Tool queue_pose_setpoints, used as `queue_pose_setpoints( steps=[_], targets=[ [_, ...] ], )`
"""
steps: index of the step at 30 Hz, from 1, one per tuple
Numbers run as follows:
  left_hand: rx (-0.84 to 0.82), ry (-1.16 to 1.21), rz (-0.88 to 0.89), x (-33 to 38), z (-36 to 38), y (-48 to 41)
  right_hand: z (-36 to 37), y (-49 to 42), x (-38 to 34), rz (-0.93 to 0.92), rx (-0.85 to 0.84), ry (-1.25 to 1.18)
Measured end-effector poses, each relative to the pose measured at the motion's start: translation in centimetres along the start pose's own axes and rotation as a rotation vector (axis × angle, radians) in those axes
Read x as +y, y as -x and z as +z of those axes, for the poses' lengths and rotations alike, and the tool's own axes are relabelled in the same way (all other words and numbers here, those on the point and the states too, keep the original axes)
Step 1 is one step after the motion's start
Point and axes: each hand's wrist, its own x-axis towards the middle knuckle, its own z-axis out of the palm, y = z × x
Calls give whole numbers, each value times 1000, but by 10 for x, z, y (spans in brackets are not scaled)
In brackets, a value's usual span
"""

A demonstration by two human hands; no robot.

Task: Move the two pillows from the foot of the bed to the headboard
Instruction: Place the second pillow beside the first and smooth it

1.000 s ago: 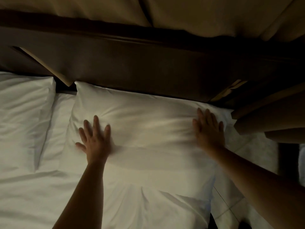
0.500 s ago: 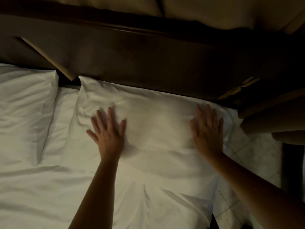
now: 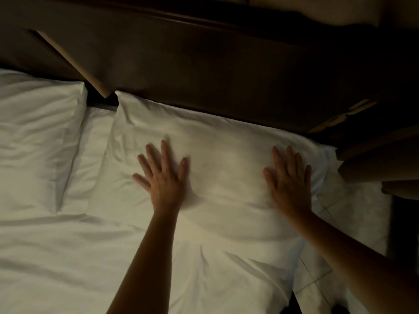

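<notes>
A white pillow (image 3: pixel 224 164) lies flat on the bed with its far edge against the dark wooden headboard (image 3: pixel 226 71). My left hand (image 3: pixel 164 175) presses palm-down on its left-middle part, fingers spread. My right hand (image 3: pixel 289 180) rests flat near its right end, fingers apart. Neither hand grips anything. A second white pillow (image 3: pixel 36 137) lies at the left, also by the headboard, with a strip of sheet between the two.
The white bed sheet (image 3: pixel 56 257) fills the lower left. Tiled floor (image 3: pixel 353 211) shows past the bed's right edge. A dark wooden piece of furniture (image 3: pixel 381 164) stands at the right next to the headboard.
My left hand has slid to the right across the pillow, toward its middle. My right hand has stayed near the right end. The pillow itself has hardly shifted.
</notes>
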Motion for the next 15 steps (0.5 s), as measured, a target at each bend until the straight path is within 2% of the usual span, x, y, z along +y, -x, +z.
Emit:
queue_pose_setpoints(
  steps=[2,4,11,15],
  targets=[
    [11,-35,92,11,6,16,0,9,-5,-81,38,57],
    [-25,-59,169,13,16,29,6,17,-10,-132,6,85],
    [-80,-52,131,11,29,24,28,10,-12,-99,-83,127],
    [-130,-58,99,19,15,33,13,12,-13,-108,-128,114]
  ],
)
